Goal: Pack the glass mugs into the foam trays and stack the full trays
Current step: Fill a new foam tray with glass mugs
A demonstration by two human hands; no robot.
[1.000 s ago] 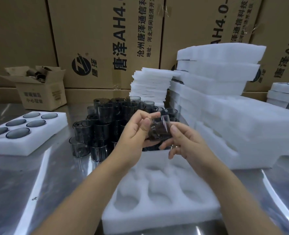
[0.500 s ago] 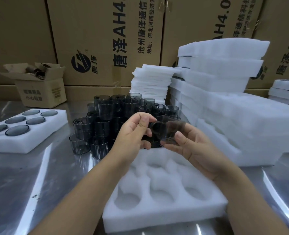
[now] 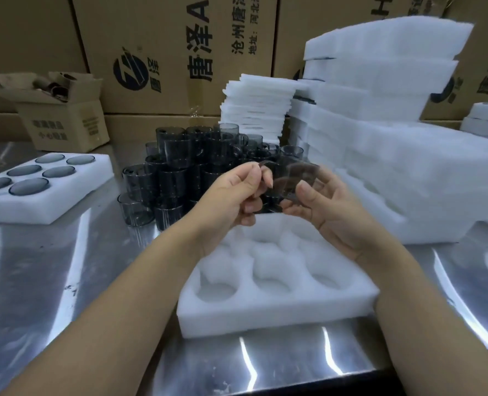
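- While it hangs above the empty foam tray (image 3: 265, 312), one glass mug (image 3: 294, 181), smoky and blurred, is held between both hands, clear of the surface (image 3: 51, 281).
- Left hand (image 3: 231, 195): thumb and forefinger pinched together at the mug's left side, on what looks like its handle; the other fingers are curled below.
- Right hand (image 3: 322, 212): fingers curled round the mug's body from behind, thumb pressed on its near wall.
- Empty foam tray: at the near edge of the surface, directly below the hands. Six round sockets, none filled as far as shows; the hands cover part of the far row.
- Loose mugs (image 3: 179, 172): a dark pile in layers toward the far edge, just beyond the empty tray.
- Full tray (image 3: 51, 207): at the left edge, six mugs seated, apart from the pile.
- Stacked foam trays (image 3: 408, 167): a high heap along the right edge.
- Thin foam sheets (image 3: 254, 104): a stack at the far edge, behind the pile.
- Step in hand, by judgement: the first mug for this tray is being turned or checked before seating, and packing of this tray has not begun.
- Next move calls for: lowering the mug squarely into a socket with the handle set to suit the foam's cut, and keeping a firm hold on the slick glass until the foam takes it.
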